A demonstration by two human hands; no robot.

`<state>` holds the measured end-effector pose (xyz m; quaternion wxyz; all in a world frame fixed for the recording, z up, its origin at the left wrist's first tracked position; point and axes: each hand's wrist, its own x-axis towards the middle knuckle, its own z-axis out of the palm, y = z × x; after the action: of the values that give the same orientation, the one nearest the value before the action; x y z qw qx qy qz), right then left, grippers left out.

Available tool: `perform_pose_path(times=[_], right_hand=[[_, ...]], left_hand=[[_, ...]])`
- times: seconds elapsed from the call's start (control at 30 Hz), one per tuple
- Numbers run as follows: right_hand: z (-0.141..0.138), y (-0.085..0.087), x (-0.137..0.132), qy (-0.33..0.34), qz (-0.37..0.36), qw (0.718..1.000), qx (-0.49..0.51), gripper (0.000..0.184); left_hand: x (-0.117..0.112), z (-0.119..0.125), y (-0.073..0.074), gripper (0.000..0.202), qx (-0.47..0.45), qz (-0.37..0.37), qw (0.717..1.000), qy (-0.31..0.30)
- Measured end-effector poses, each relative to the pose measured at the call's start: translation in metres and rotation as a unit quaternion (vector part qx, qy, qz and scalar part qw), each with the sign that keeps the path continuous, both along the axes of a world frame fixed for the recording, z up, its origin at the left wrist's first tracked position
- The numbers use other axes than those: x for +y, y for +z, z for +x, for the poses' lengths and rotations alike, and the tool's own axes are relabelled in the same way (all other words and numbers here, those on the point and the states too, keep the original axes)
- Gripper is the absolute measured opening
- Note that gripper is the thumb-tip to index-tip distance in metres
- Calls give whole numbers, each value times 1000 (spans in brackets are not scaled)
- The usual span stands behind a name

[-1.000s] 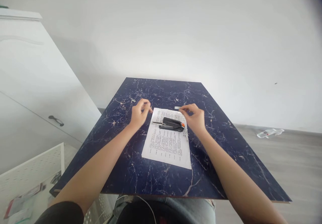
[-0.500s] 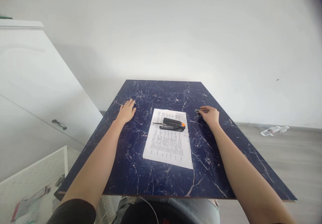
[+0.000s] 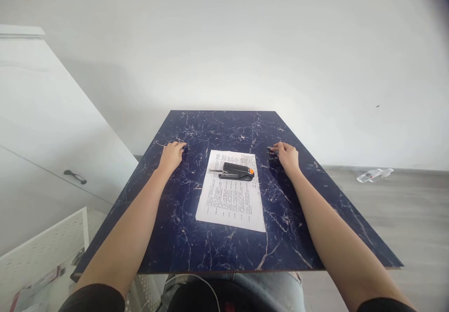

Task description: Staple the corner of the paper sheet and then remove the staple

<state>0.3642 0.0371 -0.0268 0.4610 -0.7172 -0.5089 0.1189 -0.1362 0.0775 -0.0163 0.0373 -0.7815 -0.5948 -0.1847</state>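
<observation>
My right hand point(image 3: 288, 156) pinches a small grey metallic piece, which looks like a strip of staples point(image 3: 270, 149), just above the tabletop right of the paper. My left hand point(image 3: 171, 156) rests toward the left side of the table, fingers bent and a little apart, with nothing seen in it. Between the hands, a black stapler point(image 3: 236, 171) with an orange patch lies on its side across a printed sheet of paper point(image 3: 229, 209). A thin metal rod point(image 3: 214, 171) sticks out from the stapler's left end.
The dark blue marbled table point(image 3: 175, 251) stands against a white wall. A white cabinet point(image 3: 45, 115) with a dark handle is at left, above a white perforated rack point(image 3: 42, 237). A clear plastic wrapper point(image 3: 373, 175) lies on the floor at right.
My left hand has gone from lying flat with spread fingers to bent fingers. My right hand still pinches the small strip. The whole view has shifted slightly.
</observation>
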Motion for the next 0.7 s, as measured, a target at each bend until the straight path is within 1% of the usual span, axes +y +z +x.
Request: perform_pose_path(times=[0.07, 0.13, 0.23, 0.33, 0.4, 0.43, 0.5, 0.53, 0.63, 0.7], right_hand=[[2, -2, 2, 1, 3, 1000, -9, 48], [4, -4, 3, -2, 4, 1000, -12, 48], [5, -5, 4, -3, 6, 1000, -8, 50], [5, -6, 5, -2, -3, 1000, -13, 52], [4, -6, 5, -2, -10, 1000, -19, 53], [4, -6, 5, -2, -14, 1000, -23, 53], [4, -5, 4, -6, -22, 999, -32, 53], [4, -4, 4, -10, -27, 999, -36, 53], [2, -2, 1, -19, -39, 998, -40, 53], [0, 0, 0, -19, -47, 998, -38, 53]], left_hand=[[1, 0, -1, 40, -4, 9, 1000, -1], [1, 1, -1, 35, -12, 16, 1000, -6], [-3, 5, 5, 26, -48, 37, 998, -22], [-14, 17, 14, 20, -143, 80, 985, -53], [-24, 30, 20, 15, -227, 102, 966, -73], [-30, 38, 22, 14, -264, 100, 955, -86], [-42, 54, 26, 16, -320, 76, 937, -118], [-48, 63, 28, 17, -328, 63, 932, -140], [-62, 81, 32, 19, -293, 53, 927, -227], [-67, 87, 35, 19, -281, 41, 919, -274]])
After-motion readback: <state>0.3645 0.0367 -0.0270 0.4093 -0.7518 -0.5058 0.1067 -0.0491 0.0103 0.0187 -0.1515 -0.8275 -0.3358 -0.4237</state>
